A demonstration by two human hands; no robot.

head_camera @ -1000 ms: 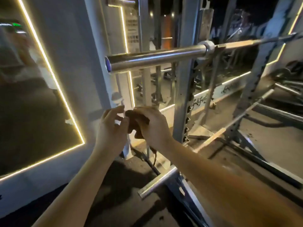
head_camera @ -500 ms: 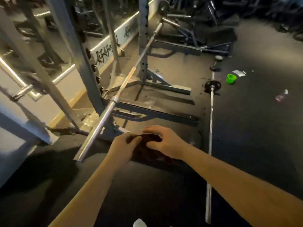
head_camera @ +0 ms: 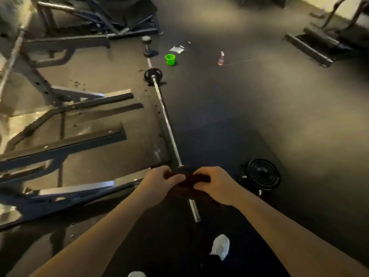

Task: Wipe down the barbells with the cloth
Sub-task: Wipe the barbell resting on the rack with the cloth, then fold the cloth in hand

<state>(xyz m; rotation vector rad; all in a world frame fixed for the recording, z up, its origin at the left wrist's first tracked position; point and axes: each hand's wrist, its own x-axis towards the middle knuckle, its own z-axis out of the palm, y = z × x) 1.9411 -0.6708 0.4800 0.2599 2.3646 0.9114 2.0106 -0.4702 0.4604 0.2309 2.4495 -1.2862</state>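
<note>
Left hand (head_camera: 159, 181), right hand (head_camera: 216, 184) pinch cloth (head_camera: 189, 179) — barbell (head_camera: 166, 118) (floored) passes behind.

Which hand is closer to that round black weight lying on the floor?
Right. The right hand grips the dark cloth just beside the round black weight. The left hand grips the cloth's other end, farther away.

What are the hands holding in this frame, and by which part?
Both hold a dark cloth: the left hand grips its left end, the right hand its right end.
</note>
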